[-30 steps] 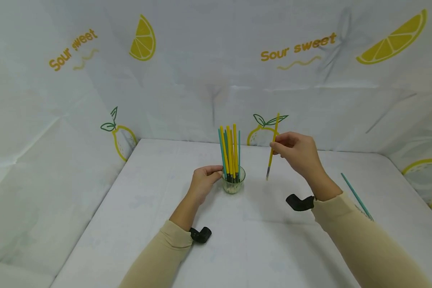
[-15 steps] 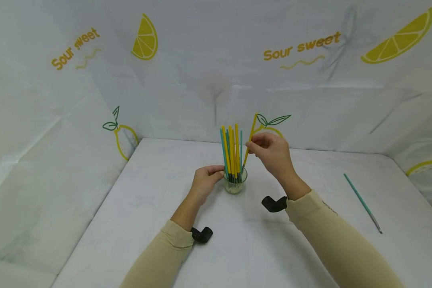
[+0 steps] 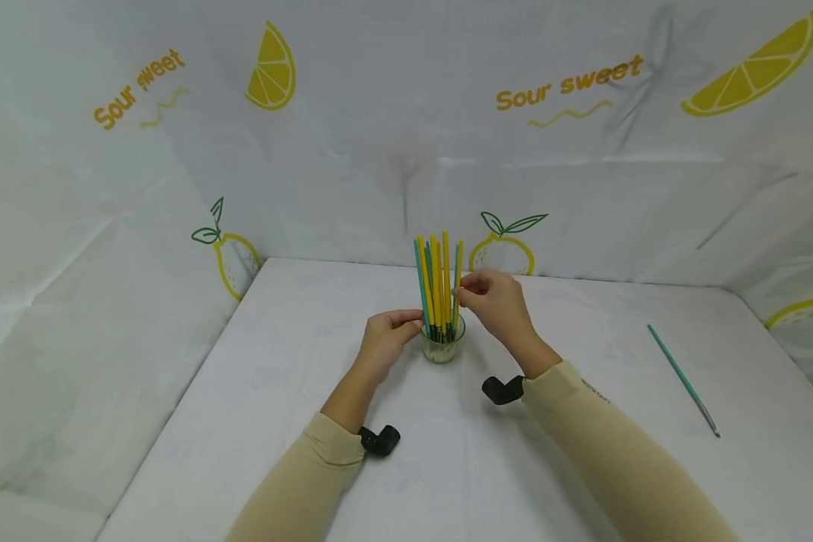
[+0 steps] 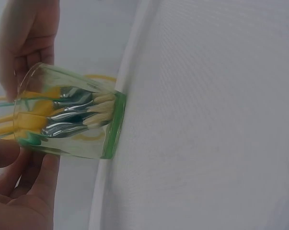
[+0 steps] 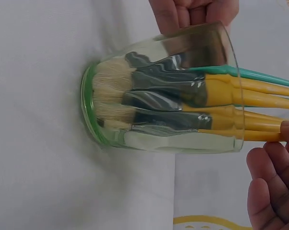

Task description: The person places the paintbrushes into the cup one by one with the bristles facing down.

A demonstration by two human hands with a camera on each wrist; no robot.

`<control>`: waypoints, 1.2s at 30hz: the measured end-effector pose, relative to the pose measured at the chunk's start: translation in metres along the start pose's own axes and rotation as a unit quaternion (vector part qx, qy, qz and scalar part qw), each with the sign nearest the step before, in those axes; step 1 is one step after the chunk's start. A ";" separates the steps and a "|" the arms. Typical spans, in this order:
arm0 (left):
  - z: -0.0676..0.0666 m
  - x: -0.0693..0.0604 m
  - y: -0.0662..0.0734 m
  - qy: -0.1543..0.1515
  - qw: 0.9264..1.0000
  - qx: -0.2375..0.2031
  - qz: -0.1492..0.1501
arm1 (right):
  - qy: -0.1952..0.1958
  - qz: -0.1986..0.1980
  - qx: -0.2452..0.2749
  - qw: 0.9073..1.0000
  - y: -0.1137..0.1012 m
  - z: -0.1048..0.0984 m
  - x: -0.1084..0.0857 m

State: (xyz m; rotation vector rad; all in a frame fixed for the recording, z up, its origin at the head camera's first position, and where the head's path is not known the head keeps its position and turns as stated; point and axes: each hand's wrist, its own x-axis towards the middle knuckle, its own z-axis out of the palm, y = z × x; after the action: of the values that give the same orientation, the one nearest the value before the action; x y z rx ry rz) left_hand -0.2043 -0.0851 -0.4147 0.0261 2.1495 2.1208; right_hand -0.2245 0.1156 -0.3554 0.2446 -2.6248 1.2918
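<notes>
A clear glass cup (image 3: 440,349) with a green-tinted base stands upright, holding several yellow and teal paintbrushes (image 3: 435,282) bristles down. My left hand (image 3: 383,342) grips the cup's left side by the rim. At the cup's right, my right hand (image 3: 496,301) pinches the handle of a yellow paintbrush (image 3: 460,260); its bristle end is inside the cup. Through the glass in the right wrist view, pale bristles (image 5: 113,91) and dark ferrules rest near the bottom. The left wrist view shows my left hand (image 4: 24,191) close against the cup's rim.
A teal paintbrush (image 3: 682,380) lies alone on the white-covered table (image 3: 549,482), right of my right arm. Behind the table hangs a white cloth (image 3: 352,150) printed with lemons and lettering.
My right hand has carried the yellow paintbrush leftward and lowered it into the cup among the others. My left hand has stayed at the cup.
</notes>
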 end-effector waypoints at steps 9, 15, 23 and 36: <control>0.000 -0.001 0.002 0.003 1.000 0.003 -0.005 | -0.007 0.011 -0.003 1.000 0.005 0.006 0.001; 0.000 -0.002 0.002 0.006 1.000 0.008 -0.002 | -0.008 0.019 -0.002 1.000 0.005 0.006 0.000; -0.001 0.000 0.000 0.001 1.000 0.010 -0.009 | -0.019 0.039 -0.018 0.999 0.005 0.004 -0.001; 0.002 -0.024 0.034 0.000 0.999 0.029 -0.018 | -0.021 0.048 -0.043 0.998 0.020 -0.029 -0.004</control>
State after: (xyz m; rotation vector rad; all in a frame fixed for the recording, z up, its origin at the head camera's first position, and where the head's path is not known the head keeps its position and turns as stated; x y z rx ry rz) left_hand -0.1829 -0.0847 -0.3787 -0.0089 2.1940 2.0385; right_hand -0.2224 0.1507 -0.3541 0.1356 -2.7516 1.2104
